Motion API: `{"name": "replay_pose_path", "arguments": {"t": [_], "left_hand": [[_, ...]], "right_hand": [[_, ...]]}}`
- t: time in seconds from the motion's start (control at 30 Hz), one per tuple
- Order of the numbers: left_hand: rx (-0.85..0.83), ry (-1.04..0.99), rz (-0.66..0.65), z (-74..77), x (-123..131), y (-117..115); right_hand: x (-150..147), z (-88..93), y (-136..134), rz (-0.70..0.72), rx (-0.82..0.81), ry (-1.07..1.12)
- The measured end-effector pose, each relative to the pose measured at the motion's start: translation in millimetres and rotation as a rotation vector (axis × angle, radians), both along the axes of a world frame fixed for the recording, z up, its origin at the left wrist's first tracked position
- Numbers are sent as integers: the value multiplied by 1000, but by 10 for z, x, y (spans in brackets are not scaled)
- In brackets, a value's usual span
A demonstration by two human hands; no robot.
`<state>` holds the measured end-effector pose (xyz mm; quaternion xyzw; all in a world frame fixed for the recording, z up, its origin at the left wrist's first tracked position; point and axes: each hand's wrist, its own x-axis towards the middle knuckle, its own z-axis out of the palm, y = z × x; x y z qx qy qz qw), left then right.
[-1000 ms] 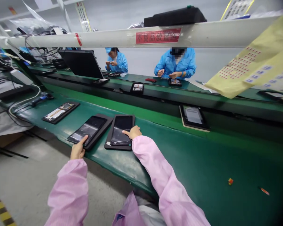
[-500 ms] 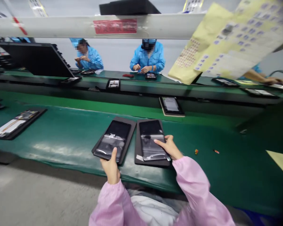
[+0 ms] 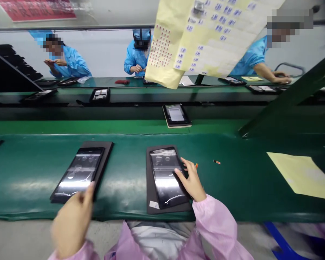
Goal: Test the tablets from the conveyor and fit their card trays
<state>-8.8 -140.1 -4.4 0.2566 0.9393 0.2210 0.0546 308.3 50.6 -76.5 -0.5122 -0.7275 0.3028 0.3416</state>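
Note:
Two black tablets with glossy, film-covered screens lie on dark flat pads on the green bench. My left hand (image 3: 73, 220) is blurred at the lower right corner of the left tablet (image 3: 82, 168); whether it touches it I cannot tell. Its thumb points up, and its other fingers are smeared. My right hand (image 3: 193, 180) is at the right edge of the right tablet (image 3: 166, 175), thumb on the screen and fingers spread beside the edge. That tablet sits slightly turned on its pad (image 3: 151, 191), which has a small white label at its lower left.
Another tablet (image 3: 176, 113) lies on the raised green strip behind. A small orange-and-black piece (image 3: 216, 162) and a yellow sheet (image 3: 300, 173) are to the right. Yellow papers (image 3: 195, 39) hang overhead. A slanted dark post (image 3: 281, 97) stands at right. Co-workers in blue sit across.
The left tablet and its pad now lie farther from the right one. My left hand has drawn back toward me. My right hand stays by the right tablet. The view has shifted right.

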Motion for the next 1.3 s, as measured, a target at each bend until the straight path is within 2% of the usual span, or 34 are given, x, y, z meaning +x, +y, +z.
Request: {"name": "replay_pose_path", "arguments": {"t": [0.03,0.07,0.13,0.2,0.27,0.3,0.4,0.47,0.53,0.67,0.8,0.87,0.93,1.17,1.3], "left_hand": [[45,10,-124,-4,221,224],[160,25,-309,-36,433,462],[247,81,-611,-160,774,912],[236,85,-783,-316,962,1238],[178,35,-877,-456,1018,1409],[150,0,-915,-513,1016,1444],[121,-79,-992,-638,975,1428],[147,-97,-974,-698,962,1377],[172,-113,-934,-757,964,1336],[221,-134,-919,-898,968,1336],[252,-87,-917,-1031,940,1412],[244,-68,-900,-1051,932,1439],[250,-63,-887,-1032,939,1445],[309,-96,-872,-900,1015,1404],[317,-109,-853,-900,1010,1384]], "right_hand": [[-8,-10,21,13,12,6],[-7,-3,41,19,18,12],[32,79,119,22,37,-10],[112,253,322,38,108,-125],[204,482,709,79,219,-334],[242,595,968,108,272,-470],[279,827,1881,177,277,-570],[245,856,2468,209,247,-629],[192,803,2954,224,213,-679],[110,642,3651,174,163,-724],[107,595,4121,-28,145,-708],[133,592,4230,-115,135,-699],[174,575,4224,-135,129,-701],[418,487,3704,-1,138,-740],[536,563,3482,29,166,-705]]}}
